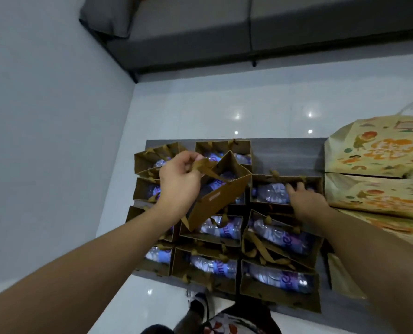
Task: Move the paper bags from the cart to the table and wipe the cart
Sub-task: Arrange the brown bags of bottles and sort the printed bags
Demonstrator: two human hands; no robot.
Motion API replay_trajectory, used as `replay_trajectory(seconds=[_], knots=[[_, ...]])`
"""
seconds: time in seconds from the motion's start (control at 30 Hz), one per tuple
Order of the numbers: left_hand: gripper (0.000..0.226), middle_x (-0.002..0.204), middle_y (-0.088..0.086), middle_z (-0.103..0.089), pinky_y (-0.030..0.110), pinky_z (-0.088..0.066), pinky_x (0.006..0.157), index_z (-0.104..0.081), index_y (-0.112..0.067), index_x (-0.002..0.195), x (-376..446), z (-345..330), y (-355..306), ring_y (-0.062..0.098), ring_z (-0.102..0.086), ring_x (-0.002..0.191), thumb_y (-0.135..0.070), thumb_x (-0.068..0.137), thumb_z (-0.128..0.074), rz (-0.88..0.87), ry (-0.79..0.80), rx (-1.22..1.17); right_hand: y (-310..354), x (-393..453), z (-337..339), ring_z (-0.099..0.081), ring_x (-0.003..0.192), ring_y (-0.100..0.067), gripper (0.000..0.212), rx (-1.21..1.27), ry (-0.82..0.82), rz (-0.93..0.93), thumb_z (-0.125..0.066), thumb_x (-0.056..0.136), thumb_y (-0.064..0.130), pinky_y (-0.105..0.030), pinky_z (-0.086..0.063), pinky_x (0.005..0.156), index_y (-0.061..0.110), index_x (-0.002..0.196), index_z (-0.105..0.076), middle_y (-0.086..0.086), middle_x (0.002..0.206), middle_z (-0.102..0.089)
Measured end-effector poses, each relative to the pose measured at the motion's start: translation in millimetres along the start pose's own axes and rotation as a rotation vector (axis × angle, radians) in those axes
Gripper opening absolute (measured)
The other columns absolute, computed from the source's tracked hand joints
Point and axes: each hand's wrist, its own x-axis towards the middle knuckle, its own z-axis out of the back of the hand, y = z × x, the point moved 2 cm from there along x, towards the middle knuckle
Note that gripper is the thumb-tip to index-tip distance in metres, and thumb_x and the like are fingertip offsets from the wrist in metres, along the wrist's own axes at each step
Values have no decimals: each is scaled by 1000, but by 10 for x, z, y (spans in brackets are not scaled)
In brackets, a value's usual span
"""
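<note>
Both forearms reach over the bench (285,153). Left grip (179,182) pinches the ribbon handles (204,166) of a tilted paper bag (221,196), raised above the others. Right grip (308,202) lies flat-fingered inside another bag (285,189), on its bottle (271,192).

Matt brown paper bags (216,201), glossy floor tiles (224,112)
</note>
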Motion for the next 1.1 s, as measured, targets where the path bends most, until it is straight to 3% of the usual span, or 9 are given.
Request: replay_trajectory(seconds=[0.07, 0.23, 0.37, 0.53, 0.73, 0.9, 1.0, 1.1], knots=[[16, 64, -10, -62, 29, -54, 69, -72, -22, 92, -3, -3, -5, 5, -59, 64, -17, 100, -59, 9, -10, -14, -11, 65, -24, -47, 127, -36, 64, -6, 25, -38, -54, 96, 21, -46, -48, 96, 16, 152, -23, -15, 144, -38], [16, 57, -19, -57, 37, -58, 72, -72, -20, 95, -24, -76, -19, -1, -55, 60, -16, 101, -57, 16, -10, -20, -10, 42, 46, -60, 116, -31, 27, -3, -54, -30, -49, 95, 7, -41, -52, 88, 11, 121, -59, -12, 125, -62], [14, 51, -21, -53, 18, -37, 54, -71, -17, 99, -41, -141, -30, -3, -47, 47, -18, 102, -58, 3, -9, -20, 32, -94, 111, -66, 96, -27, 16, 30, -137, 45, -57, 90, 7, -38, -55, 77, 12, 99, -69, -9, 101, -68], [12, 65, -11, -60, 8, -36, 46, -70, -21, 100, -116, -153, -57, -3, -51, 47, -18, 102, -58, -11, -2, -28, -1, -257, 148, -65, 93, -24, 11, 123, -244, 101, -59, 92, 20, -34, -52, 74, 19, 100, -67, -5, 100, -67], [12, 79, -2, -71, 18, -44, 57, -71, -23, 100, -146, -128, 37, 2, -58, 60, -20, 101, -59, -4, -11, -7, -120, -369, 18, -57, 118, -25, 40, -123, -83, 89, -61, 91, 19, -37, -49, 92, 22, 130, -55, -6, 128, -59], [15, 76, -6, -69, 13, -41, 56, -70, -27, 97, -174, -113, 167, 0, -58, 59, -19, 101, -58, -5, -5, -23, -63, -314, -32, -64, 109, -23, 26, -242, -170, 35, -48, 98, 14, -35, -51, 87, 20, 118, -64, -4, 116, -68], [15, 71, -7, -68, 16, -41, 54, -71, -27, 97, -200, -86, 211, 1, -55, 56, -19, 101, -59, -12, -1, -30, -24, -307, -67, -67, 98, -23, 22, -121, -232, -13, -52, 95, 16, -35, -55, 82, 20, 109, -69, -4, 103, -70], [14, 71, -3, -69, 17, -43, 53, -71, -26, 97, -223, -79, 204, 1, -54, 54, -19, 101, -59, -18, 2, -36, 10, -380, -49, -65, 91, -32, 21, 287, -382, -73, -56, 93, 19, -37, -54, 77, 17, 107, -72, -11, 94, -71]])
